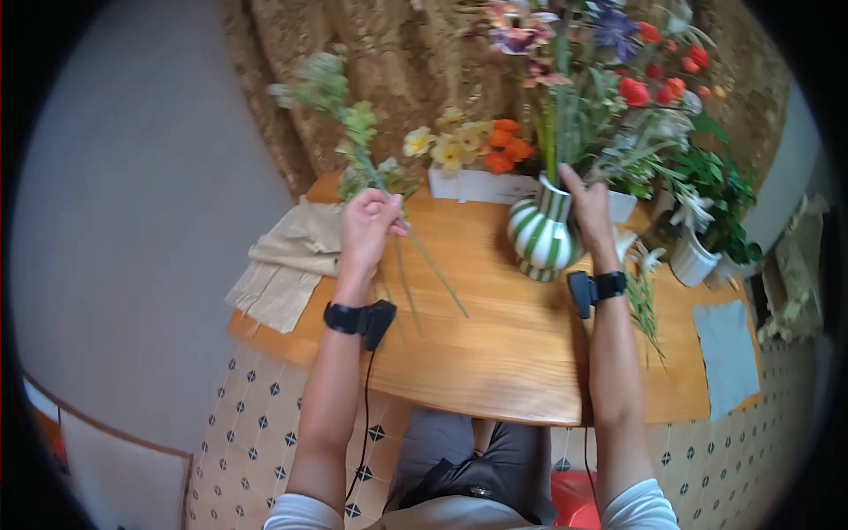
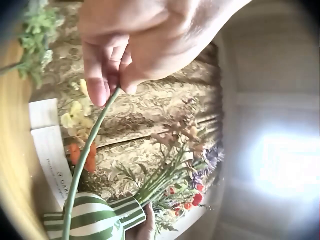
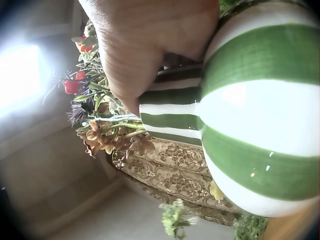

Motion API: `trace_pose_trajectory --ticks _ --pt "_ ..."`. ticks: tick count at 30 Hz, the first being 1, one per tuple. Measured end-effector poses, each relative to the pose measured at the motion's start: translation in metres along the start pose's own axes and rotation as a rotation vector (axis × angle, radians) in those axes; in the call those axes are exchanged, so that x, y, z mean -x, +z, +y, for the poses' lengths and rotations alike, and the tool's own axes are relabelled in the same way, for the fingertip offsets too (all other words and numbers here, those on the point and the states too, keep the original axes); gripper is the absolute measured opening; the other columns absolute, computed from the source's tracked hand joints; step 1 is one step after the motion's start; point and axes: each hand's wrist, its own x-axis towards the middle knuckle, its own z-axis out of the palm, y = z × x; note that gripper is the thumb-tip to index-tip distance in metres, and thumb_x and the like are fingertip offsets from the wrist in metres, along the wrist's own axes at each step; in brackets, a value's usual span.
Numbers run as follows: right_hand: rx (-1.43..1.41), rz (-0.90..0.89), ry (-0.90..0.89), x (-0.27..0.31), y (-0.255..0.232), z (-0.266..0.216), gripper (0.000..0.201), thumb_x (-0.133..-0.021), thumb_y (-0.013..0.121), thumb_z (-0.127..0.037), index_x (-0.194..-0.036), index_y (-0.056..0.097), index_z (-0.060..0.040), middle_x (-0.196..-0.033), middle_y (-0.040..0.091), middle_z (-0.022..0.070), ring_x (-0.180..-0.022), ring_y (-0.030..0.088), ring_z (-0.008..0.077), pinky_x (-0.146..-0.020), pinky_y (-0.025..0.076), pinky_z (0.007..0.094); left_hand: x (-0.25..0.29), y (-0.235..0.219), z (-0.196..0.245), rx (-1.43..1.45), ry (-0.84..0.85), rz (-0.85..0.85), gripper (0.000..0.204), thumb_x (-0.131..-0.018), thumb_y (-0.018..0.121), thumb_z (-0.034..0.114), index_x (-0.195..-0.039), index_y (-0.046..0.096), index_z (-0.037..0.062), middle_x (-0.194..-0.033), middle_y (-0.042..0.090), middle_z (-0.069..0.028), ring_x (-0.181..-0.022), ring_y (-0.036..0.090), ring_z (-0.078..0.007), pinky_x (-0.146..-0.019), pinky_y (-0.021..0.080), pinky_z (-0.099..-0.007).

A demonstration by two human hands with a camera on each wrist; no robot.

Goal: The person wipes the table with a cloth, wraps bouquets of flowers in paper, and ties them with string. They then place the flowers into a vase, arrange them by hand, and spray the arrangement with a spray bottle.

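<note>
A long green stem [image 2: 82,162] with a leafy top [image 1: 358,124] is pinched between the fingertips of the left hand [image 1: 369,231], its lower end slanting over the table. The right hand [image 1: 594,212] holds the neck of the green-and-white striped vase [image 1: 543,237]; in the right wrist view the hand [image 3: 155,40] lies against the vase neck [image 3: 172,112]. Stems of purple, red and brownish-pink flowers [image 1: 521,35] stand in the vase. The vase [image 2: 95,217] is upright on the table, to the right of the left hand.
Behind stands a white box [image 1: 481,186] with yellow and orange flowers. Crumpled brown paper [image 1: 287,265] lies left, more greenery behind it. To the right are white flowers with thin stems [image 1: 643,300], a grey cloth [image 1: 726,353] and a white potted plant [image 1: 694,261].
</note>
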Motion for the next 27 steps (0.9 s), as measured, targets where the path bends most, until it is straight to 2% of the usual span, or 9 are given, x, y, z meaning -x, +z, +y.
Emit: trace_pose_trajectory --ticks 3,5,7,9,13,16,21,24,27 --pt "0.582 -0.209 0.254 -0.008 -0.029 -0.026 0.062 -0.089 0.07 -0.05 -0.109 0.066 0.0082 -0.09 0.07 0.0093 -0.076 0.062 0.0157 -0.075 0.052 0.0327 0.012 0.035 0.048 -0.049 0.209 0.011 0.013 -0.097 0.065 0.01 -0.095 0.057 0.0007 -0.079 0.065 -0.0074 -0.065 0.065 -0.0116 -0.056 0.052 -0.0223" --pt "0.7 -0.185 -0.009 0.011 -0.041 -0.059 0.082 -0.083 0.07 -0.064 -0.098 0.062 0.0164 -0.085 0.065 0.0187 -0.077 0.059 0.0198 -0.07 0.05 0.0361 0.028 0.06 0.078 -0.043 0.263 -0.008 0.012 -0.096 0.065 0.008 -0.096 0.056 0.0 -0.08 0.064 -0.0069 -0.066 0.065 -0.0114 -0.057 0.052 -0.0219" --pt "0.873 -0.127 -0.147 0.015 -0.075 -0.045 0.073 -0.086 0.072 -0.054 -0.109 0.063 0.0147 -0.092 0.069 0.0194 -0.085 0.066 0.0236 -0.077 0.053 0.0351 0.043 0.08 0.101 -0.047 0.317 -0.008 0.012 -0.096 0.066 0.006 -0.096 0.055 -0.0006 -0.08 0.063 -0.0064 -0.067 0.064 -0.0112 -0.058 0.051 -0.0216" --pt "0.87 -0.243 0.019 0.024 -0.087 -0.09 0.055 -0.088 0.072 -0.043 -0.108 0.069 0.0084 -0.093 0.073 0.0212 -0.089 0.072 0.0297 -0.081 0.055 0.0376 0.059 0.105 0.117 -0.056 0.317 -0.053 0.012 -0.094 0.066 0.003 -0.097 0.054 -0.0011 -0.08 0.061 -0.0053 -0.068 0.064 -0.0108 -0.059 0.051 -0.0213" --pt "0.058 -0.409 -0.079 0.067 -0.038 -0.165 0.028 -0.093 0.069 -0.018 -0.108 0.07 0.0057 -0.089 0.071 0.0095 -0.08 0.065 0.0112 -0.071 0.053 0.0268 0.075 0.159 0.119 -0.302 0.454 -0.15 0.011 -0.09 0.071 0.001 -0.092 0.06 -0.0003 -0.08 0.064 -0.003 -0.067 0.061 -0.0085 -0.061 0.049 -0.0214" --pt "0.308 -0.29 -0.318 0.076 -0.018 -0.164 0.021 -0.092 0.07 -0.014 -0.095 0.068 0.0057 -0.079 0.064 0.0046 -0.074 0.06 0.008 -0.063 0.048 0.0239 0.078 0.192 0.114 -0.308 0.535 -0.171 0.01 -0.087 0.071 0.0 -0.093 0.065 -0.0032 -0.077 0.067 -0.0045 -0.068 0.062 -0.0077 -0.063 0.05 -0.0235" --pt "0.317 -0.135 -0.321 0.066 -0.048 -0.185 0.022 -0.096 0.065 -0.017 -0.094 0.068 0.0049 -0.076 0.066 0.0054 -0.068 0.061 0.0087 -0.059 0.049 0.025 0.029 0.187 0.085 -0.212 0.435 -0.202 0.018 -0.088 0.074 0.008 -0.099 0.066 -0.0027 -0.09 0.07 -0.0045 -0.082 0.065 -0.0105 -0.071 0.053 -0.0248" --pt "0.241 -0.036 -0.432 0.042 -0.061 -0.205 0.024 -0.096 0.064 -0.019 -0.096 0.068 0.0042 -0.075 0.067 0.0056 -0.068 0.063 0.0093 -0.061 0.049 0.0252 -0.038 0.19 0.04 -0.234 0.351 0.021 0.033 -0.089 0.075 0.019 -0.11 0.062 -0.0038 -0.101 0.069 -0.0097 -0.096 0.065 -0.0162 -0.076 0.055 -0.0308" --pt "0.281 0.025 -0.589 0.005 -0.066 -0.218 0.025 -0.097 0.063 -0.021 -0.097 0.069 0.0026 -0.074 0.067 0.0064 -0.068 0.064 0.0099 -0.062 0.05 0.0265 -0.077 0.203 0.029 -0.197 0.257 -0.232 0.039 -0.091 0.074 0.021 -0.118 0.06 -0.0041 -0.111 0.067 -0.0063 -0.104 0.061 -0.0121 -0.077 0.053 -0.0285"
